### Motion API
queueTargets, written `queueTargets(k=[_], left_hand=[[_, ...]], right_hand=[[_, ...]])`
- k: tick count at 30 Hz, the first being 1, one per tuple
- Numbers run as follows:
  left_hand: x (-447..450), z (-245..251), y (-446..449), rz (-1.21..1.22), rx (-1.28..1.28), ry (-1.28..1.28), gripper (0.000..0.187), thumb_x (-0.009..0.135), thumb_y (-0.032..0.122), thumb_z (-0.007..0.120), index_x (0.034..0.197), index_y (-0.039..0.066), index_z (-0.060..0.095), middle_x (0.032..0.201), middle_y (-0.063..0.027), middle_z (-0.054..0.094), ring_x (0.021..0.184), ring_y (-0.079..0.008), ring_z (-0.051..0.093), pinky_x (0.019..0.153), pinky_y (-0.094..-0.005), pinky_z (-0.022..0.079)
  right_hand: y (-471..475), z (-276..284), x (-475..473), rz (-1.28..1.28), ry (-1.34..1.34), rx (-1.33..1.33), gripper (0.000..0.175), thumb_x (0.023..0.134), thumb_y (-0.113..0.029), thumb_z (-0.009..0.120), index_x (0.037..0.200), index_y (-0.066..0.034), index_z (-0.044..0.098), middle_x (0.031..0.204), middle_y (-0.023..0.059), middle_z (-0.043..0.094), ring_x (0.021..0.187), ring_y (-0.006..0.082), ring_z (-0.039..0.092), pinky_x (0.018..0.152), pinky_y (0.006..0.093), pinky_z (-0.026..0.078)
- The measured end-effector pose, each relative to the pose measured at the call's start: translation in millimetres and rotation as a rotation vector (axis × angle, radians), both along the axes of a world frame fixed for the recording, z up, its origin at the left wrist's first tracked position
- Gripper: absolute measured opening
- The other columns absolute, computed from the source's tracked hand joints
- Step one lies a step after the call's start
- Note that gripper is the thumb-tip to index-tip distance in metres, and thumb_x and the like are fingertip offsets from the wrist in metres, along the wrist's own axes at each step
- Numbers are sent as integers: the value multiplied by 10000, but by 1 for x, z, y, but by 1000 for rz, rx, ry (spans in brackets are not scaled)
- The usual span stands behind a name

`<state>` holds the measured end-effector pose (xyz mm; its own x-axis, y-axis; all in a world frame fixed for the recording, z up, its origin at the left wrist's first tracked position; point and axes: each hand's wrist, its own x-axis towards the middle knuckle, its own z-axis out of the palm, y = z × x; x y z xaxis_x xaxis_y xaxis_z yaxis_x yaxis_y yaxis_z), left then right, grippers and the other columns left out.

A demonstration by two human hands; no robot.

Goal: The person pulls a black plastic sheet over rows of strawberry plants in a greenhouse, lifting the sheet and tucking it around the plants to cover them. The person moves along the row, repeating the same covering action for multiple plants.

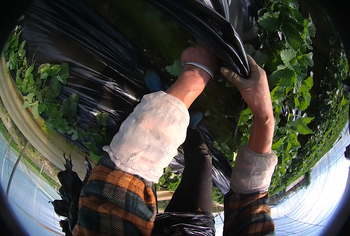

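Observation:
Black plastic film (213, 32) rises in a fold before me at the top of the view. The raised edge lies between the thumb and fingers of my right hand (251, 76), whose thumb looks soiled. To its left, my left hand (199, 56) reaches in under the film, a pale bangle (198, 67) round its wrist. Shadow and the film hide its fingers, so whether it holds anything does not show. Strawberry plants (293, 65) stand close beside my right hand. A small leaf (174, 68) shows beside my left wrist.
More black film (95, 59) stretches across the left, bordered by leafy plants (54, 91). My blue footwear (153, 80) stands on the dark ground between the rows. Rows of plants run down the right side. Arched greenhouse framing (15, 168) curves along the lower left rim.

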<state>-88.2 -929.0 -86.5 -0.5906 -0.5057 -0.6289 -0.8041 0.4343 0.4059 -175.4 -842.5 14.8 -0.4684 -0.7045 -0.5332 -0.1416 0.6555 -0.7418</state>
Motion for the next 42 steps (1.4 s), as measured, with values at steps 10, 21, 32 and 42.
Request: queueTargets(k=[10,21,32,42], left_hand=[[0,-13,-46,-66,256,111,210,777,121,538,922,32,662,881,-125,665,825,-238,633,699,-333,502],[50,-1,-43,587,1046,353,571,645,488,768,939,9,668,937,-91,650,910,-142,603,758,-242,482],[32,0,-40,551,561,495,432,771,435,696,791,3,691,695,-34,654,627,-73,563,608,-234,459],[46,-1,-40,635,885,584,330,806,308,692,990,36,671,948,-25,659,875,-101,582,803,-230,451]], right_hand=[[-8,-25,1,-302,196,-37,260,826,-56,584,1085,-30,599,863,49,657,800,92,568,749,247,452],[-24,-51,32,572,794,124,89,765,-74,529,838,-57,577,787,86,556,785,264,604,603,377,493],[-30,-73,-8,506,738,134,236,816,-247,603,982,-83,569,808,155,642,727,345,616,636,393,497],[-33,-67,-21,366,658,-35,184,814,-140,578,985,-78,605,785,93,656,726,233,644,656,330,520]])
